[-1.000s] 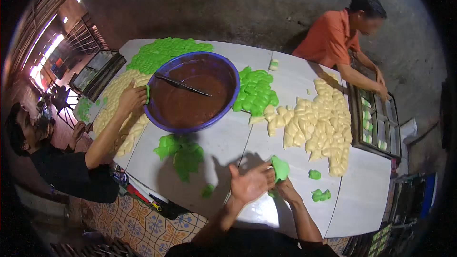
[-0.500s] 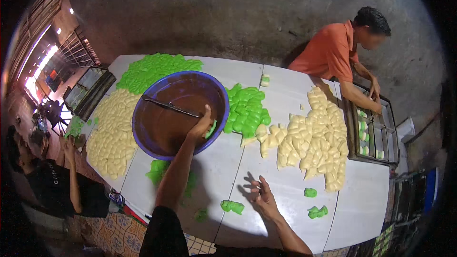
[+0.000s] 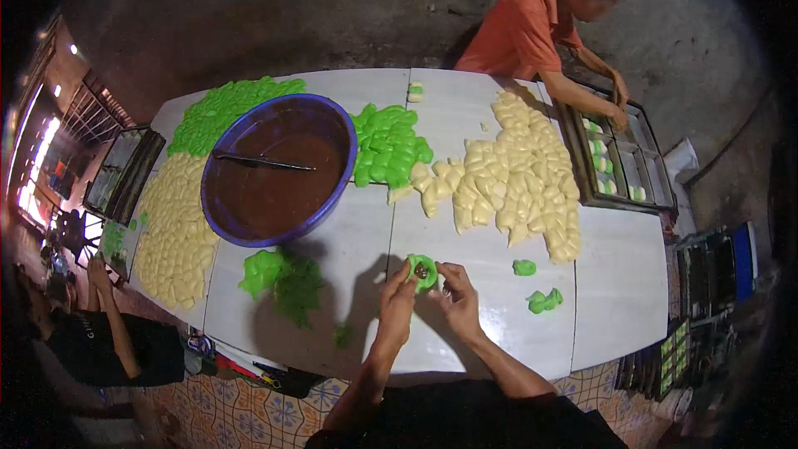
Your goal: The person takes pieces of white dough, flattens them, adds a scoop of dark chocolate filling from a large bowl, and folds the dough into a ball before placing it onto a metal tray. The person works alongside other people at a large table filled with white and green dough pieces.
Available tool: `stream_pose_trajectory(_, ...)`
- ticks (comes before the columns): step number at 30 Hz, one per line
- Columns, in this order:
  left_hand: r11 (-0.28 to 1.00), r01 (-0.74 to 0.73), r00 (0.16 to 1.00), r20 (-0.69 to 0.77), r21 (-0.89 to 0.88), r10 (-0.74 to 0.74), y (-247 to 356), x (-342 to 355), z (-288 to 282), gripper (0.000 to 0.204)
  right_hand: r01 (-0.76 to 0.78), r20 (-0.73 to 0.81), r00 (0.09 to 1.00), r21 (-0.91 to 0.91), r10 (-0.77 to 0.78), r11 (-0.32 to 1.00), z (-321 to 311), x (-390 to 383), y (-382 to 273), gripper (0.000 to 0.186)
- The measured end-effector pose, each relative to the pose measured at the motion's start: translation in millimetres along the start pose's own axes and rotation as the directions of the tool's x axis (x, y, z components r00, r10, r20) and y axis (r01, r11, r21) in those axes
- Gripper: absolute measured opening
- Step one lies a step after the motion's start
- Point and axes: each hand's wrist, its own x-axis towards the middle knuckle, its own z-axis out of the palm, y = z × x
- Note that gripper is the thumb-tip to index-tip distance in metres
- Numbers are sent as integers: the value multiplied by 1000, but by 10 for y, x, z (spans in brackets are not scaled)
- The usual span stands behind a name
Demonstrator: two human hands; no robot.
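My left hand [image 3: 396,303] and my right hand [image 3: 457,295] pinch a small, flattened piece of green dough [image 3: 430,278] with a dark brown dab in its middle, held above the white table [image 3: 619,299]. Up and to the left of them sits a purple basin [image 3: 328,204] of brown paste with a long dark utensil [image 3: 266,164] across it. Loose green lumps [image 3: 524,268] lie right of my hands, and a larger green mass [image 3: 262,270] lies to their left. Piles of cream dough [image 3: 515,183] and green dough [image 3: 386,137] spread behind them.
An orange-shirted co-worker [image 3: 515,25] reaches into a divided tray [image 3: 657,191] of green-and-white pieces at the back right. Another person in black [image 3: 112,349] works at the left, beside more cream dough [image 3: 170,249] and a metal tray [image 3: 116,175]. Racks [image 3: 706,283] stand at the right.
My left hand, which reached into the basin with green dough, has come back down beside my right hand. Both now hold the dough, which shows brown filling. My right hand has closed from open.
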Motion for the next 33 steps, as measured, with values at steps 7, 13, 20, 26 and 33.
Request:
stream_pose_trajectory(7,844,-349,934,221,408,279,-259,-309,65,36,367,245,924,-343,-295,865,-380,-279,-171,23)
stream_pose_trajectory(13,847,-406,900,313,344,304,-259,-466,124,20,241,84,969,-109,-233,964,-434,-452,-283,13)
stream_pose_trajectory(20,987,-80,981,186,140,53,-525,-523,184,22,143,156,983,-283,-101,949,-504,-643,-155,23)
stream_pose_trajectory(26,968,-251,901,372,28,223,-683,-511,111,62,-628,468,695,23,546,778,-686,-570,-58,52)
stream_pose_trajectory(33,608,-411,860,67,679,506,-677,-358,-121,51,-173,219,944,-311,247,935,-802,46,389,40)
